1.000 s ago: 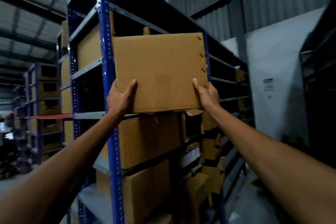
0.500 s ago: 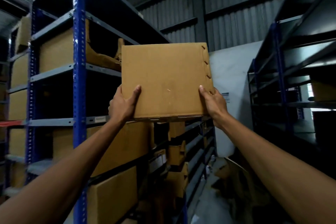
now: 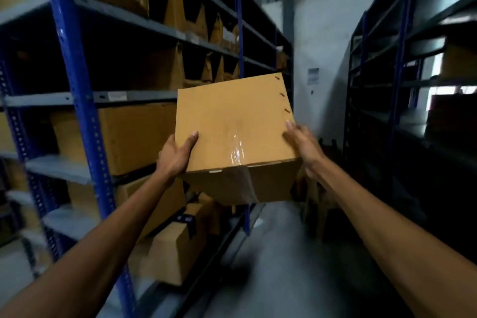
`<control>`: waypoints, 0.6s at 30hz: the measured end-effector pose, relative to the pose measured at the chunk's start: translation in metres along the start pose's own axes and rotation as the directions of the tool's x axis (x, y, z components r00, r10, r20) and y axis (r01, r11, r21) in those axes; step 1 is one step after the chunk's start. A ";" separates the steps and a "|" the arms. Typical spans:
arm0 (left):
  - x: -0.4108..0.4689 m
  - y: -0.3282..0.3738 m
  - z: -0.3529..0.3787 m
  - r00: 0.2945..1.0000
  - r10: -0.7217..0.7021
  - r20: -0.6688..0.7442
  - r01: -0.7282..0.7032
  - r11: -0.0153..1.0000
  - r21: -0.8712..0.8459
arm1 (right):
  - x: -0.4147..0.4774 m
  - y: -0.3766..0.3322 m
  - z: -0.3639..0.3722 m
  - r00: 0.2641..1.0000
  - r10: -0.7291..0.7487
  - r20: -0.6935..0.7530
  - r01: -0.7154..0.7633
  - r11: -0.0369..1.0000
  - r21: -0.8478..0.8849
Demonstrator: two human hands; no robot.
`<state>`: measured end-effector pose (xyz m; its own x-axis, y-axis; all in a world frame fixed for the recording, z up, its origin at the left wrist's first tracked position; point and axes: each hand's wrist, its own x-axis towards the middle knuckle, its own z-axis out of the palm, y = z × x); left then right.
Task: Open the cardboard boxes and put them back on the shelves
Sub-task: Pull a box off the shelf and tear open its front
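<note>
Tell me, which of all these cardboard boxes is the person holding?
The box with clear tape down its middle, gripped between the left hand and right hand in the aisle. The other boxes sit on the shelves at the left.

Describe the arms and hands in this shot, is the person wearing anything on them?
Nothing worn shows. The left arm and right arm are bare from the edge of the picture to the wrists, with no sleeve or cuff in view. The left hand and right hand have no gloves, and no watch, band or ring can be seen.
</note>
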<state>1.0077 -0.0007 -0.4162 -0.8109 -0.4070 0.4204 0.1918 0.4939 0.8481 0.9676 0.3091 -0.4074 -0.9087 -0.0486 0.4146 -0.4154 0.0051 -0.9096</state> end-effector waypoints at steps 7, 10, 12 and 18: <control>-0.022 -0.076 0.022 0.975 -0.186 0.125 0.189 0.982 -0.010 | 0.013 0.075 0.015 0.986 0.041 -0.164 -0.057 0.993 -0.098; -0.023 -0.103 0.026 0.954 -0.256 0.157 0.263 0.964 -0.028 | 0.015 0.107 0.026 0.992 0.090 0.090 -0.094 0.995 0.036; -0.023 -0.113 0.028 0.939 -0.282 0.198 0.301 0.951 -0.074 | 0.029 0.143 0.024 0.973 0.163 0.161 -0.178 0.981 0.083; -0.003 -0.127 0.046 0.879 -0.343 0.331 0.402 0.906 -0.130 | 0.038 0.179 0.021 0.980 0.193 -0.058 -0.185 0.975 0.124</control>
<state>0.9606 -0.0265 -0.5403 -0.9618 -0.2725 -0.0279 -0.0806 0.1842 0.9796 0.8598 0.2876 -0.5548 -0.9726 0.0115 0.2322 -0.2320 -0.1099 -0.9665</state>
